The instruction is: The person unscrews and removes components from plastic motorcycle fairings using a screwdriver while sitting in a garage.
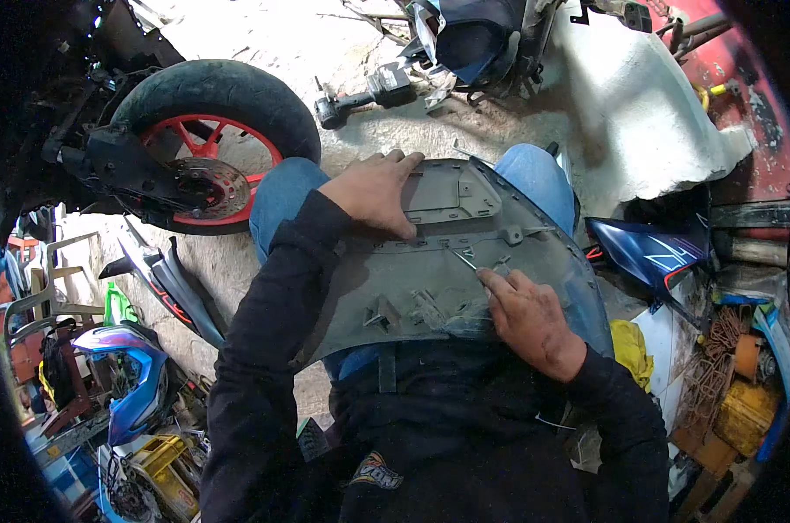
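Grey plastic panel (395, 292), broad, thin-walled and curved, dull dusty inner face upward. Location: laid across a lap in blue jeans (537, 174), near edge close to the waist.

Fittings: raised frame (451, 193) toward the far edge; row of small slots along a ridge; moulded tab (512, 235) at the right end of the ridge; upright clip mount (380, 315) nearer the waist.

Left hand (373, 196): spread wide, palm down on the panel's far left part, thumb on the inner face; curl of fingertips under the rim impossible to tell. Right hand (532, 324): closed in a pinch on a slim pointed tool (464, 260), tip angled toward the slotted ridge; contact or slight gap unclear.

Handling, by judgement: light for its breadth, stiff along the ridge, springier at the outer skin. Dust likely to make for a slippery hold. Tabs and clip mounts probably brittle; unsuitable as handles. Best taken by opposite outer rims, palms broad, with support beneath the curve.

Adjacent: black tyre (281, 109), beyond to the left; cordless power tool (364, 100), on the floor ahead; dark blue fairing (652, 248), at right.
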The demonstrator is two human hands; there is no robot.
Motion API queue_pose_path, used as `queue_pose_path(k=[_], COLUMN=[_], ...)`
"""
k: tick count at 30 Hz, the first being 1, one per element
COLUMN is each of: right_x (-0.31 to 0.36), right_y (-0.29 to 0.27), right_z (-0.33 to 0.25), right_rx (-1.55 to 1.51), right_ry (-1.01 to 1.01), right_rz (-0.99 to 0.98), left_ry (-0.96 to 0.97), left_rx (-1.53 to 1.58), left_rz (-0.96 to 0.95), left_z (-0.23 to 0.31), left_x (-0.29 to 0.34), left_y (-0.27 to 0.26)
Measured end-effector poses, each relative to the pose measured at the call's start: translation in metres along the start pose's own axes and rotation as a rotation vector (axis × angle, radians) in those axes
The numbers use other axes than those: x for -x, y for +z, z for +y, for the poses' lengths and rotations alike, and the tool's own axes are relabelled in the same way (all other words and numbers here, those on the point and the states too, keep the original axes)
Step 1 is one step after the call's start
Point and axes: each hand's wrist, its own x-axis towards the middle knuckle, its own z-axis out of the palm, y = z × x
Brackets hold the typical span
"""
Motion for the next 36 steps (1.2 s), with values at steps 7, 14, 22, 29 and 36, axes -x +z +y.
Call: queue_pose_path(k=[7, 14, 22, 29, 36], right_x=[-0.003, -0.001, 0.002, -0.003, -0.012], right_y=[0.001, 0.004, 0.012, 0.005, -0.001], right_z=[-0.004, -0.003, -0.002, -0.004, -0.011], right_rx=[0.048, 0.075, 0.15, 0.092, 0.007], right_ry=[-0.02, -0.04, -0.051, 0.029, 0.096], right_rz=[-0.004, 0.009, 0.028, -0.03, -0.044], left_ry=[0.043, 0.038, 0.033, 0.101, 0.113], left_rx=[-0.04, -0.015, -0.019, 0.004, -0.018], left_rz=[0.076, 0.054, 0.045, 0.086, 0.148], left_z=[-0.004, -0.006, 0.001, 0.002, 0.001], left_x=[0.0, -0.005, -0.004, -0.005, -0.001], left_y=[-0.003, 0.001, 0.001, 0.001, 0.002])
